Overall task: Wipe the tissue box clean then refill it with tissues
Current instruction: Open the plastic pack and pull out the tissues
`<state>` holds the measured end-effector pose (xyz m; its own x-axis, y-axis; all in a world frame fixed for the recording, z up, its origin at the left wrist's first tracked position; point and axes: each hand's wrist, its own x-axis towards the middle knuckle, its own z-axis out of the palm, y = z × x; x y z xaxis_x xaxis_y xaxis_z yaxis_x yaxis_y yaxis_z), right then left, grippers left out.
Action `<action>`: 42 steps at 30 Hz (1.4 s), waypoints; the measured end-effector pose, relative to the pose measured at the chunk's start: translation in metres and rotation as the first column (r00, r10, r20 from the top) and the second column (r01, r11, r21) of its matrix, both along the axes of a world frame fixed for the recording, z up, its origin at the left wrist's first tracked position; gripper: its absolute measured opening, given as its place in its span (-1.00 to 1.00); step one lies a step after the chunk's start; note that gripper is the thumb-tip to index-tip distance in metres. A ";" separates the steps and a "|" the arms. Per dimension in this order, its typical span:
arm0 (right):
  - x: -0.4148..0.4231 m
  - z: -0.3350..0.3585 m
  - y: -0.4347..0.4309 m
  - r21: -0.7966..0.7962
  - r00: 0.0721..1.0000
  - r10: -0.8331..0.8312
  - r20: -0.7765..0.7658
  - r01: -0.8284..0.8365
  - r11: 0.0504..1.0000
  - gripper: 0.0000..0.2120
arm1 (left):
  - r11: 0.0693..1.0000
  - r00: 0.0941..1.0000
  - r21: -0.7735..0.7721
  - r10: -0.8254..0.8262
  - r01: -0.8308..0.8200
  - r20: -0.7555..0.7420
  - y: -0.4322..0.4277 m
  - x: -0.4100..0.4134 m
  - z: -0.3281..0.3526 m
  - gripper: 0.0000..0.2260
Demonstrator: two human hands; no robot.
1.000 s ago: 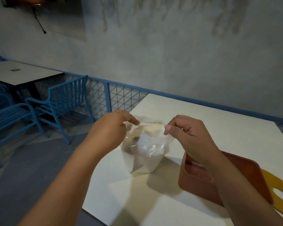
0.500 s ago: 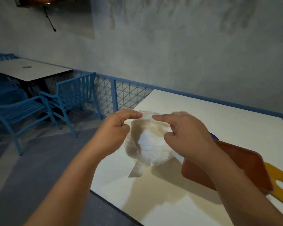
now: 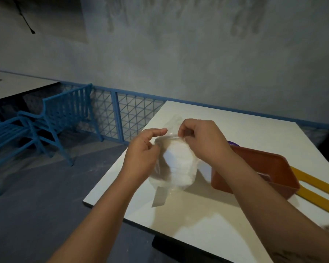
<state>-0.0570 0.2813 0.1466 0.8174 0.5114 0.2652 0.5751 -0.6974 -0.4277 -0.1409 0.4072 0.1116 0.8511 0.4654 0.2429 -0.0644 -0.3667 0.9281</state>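
At centre frame above the table (image 3: pixel 235 126), we note left hand (image 3: pixel 141 158) and right hand (image 3: pixel 203 145), each grip pinching the tissue bag (image 3: pixel 177 164) top; tissue box (image 3: pixel 264 168) seemingly awaits refilling.

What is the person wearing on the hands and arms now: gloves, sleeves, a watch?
Nothing. The left hand and right hand are bare: no gloves, rings or watch. The left forearm and right forearm are bare to the frame edge, no sleeve in view. Faint dark marks show low on the right one.

Bare forearms in shot, left hand (image 3: pixel 141 158) and right hand (image 3: pixel 207 145) uncovered; dark marks (image 3: pixel 285 254) on the right forearm, lower right.
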 end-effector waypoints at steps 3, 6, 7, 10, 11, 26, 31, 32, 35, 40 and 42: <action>-0.001 -0.001 0.003 -0.022 0.999 -0.009 0.034 0.010 1.000 -0.74 | 0.947 0.990 0.307 0.125 -0.099 -0.066 -0.005 0.000 -0.008 -0.66; -0.003 -0.003 0.003 0.008 0.998 -0.010 0.055 0.010 1.000 -0.74 | 0.871 0.974 0.474 0.202 -0.130 -0.105 -0.004 0.003 -0.013 -0.47; -0.004 -0.003 0.002 0.018 0.998 -0.014 0.055 0.013 1.000 -0.75 | 0.881 0.970 0.452 0.215 -0.142 -0.113 -0.002 0.004 -0.012 -0.51; -0.004 -0.004 -0.002 0.070 0.997 -0.027 0.074 0.022 0.997 -0.76 | 0.883 0.958 0.434 0.257 -0.179 -0.128 0.007 0.006 -0.011 -0.85; -0.003 -0.005 -0.003 0.092 0.995 -0.034 0.092 0.025 0.995 -0.75 | 0.878 0.957 0.436 0.268 -0.195 -0.112 0.010 0.007 -0.010 -0.87; 0.003 0.000 0.000 -0.188 0.990 0.009 0.143 0.018 0.982 -0.68 | 0.939 0.985 0.297 0.158 -0.172 0.071 0.004 0.024 -0.013 -0.92; 0.013 0.007 -0.002 -0.178 0.999 -0.011 0.031 0.016 0.984 -0.70 | 0.944 0.985 0.281 0.173 -0.171 0.018 0.000 0.031 -0.010 -0.91; 0.014 0.008 -0.003 -0.173 1.000 -0.014 0.020 0.018 0.985 -0.72 | 0.945 0.984 0.278 0.176 -0.173 0.012 0.000 0.031 -0.009 -0.91; 0.017 0.008 -0.002 -0.200 0.999 -0.024 0.022 0.028 0.979 -0.73 | 0.957 0.986 0.240 0.164 -0.162 0.009 -0.003 0.032 -0.009 -0.88; 0.016 0.007 0.001 -0.344 0.990 0.041 0.132 0.007 0.939 -0.72 | 0.945 0.982 0.313 0.136 -0.090 -0.130 -0.007 0.039 -0.007 -0.57; 0.016 0.006 0.002 -0.398 0.981 0.083 0.178 -0.005 0.918 -0.70 | 0.950 0.978 0.301 0.132 -0.078 -0.162 -0.006 0.044 -0.008 -0.50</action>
<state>-0.0405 0.2835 0.1527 0.7467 0.6401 0.1808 0.6516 -0.7586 -0.0052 -0.0969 0.4008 0.1038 0.8431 0.4859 0.2302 0.1458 -0.6187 0.7719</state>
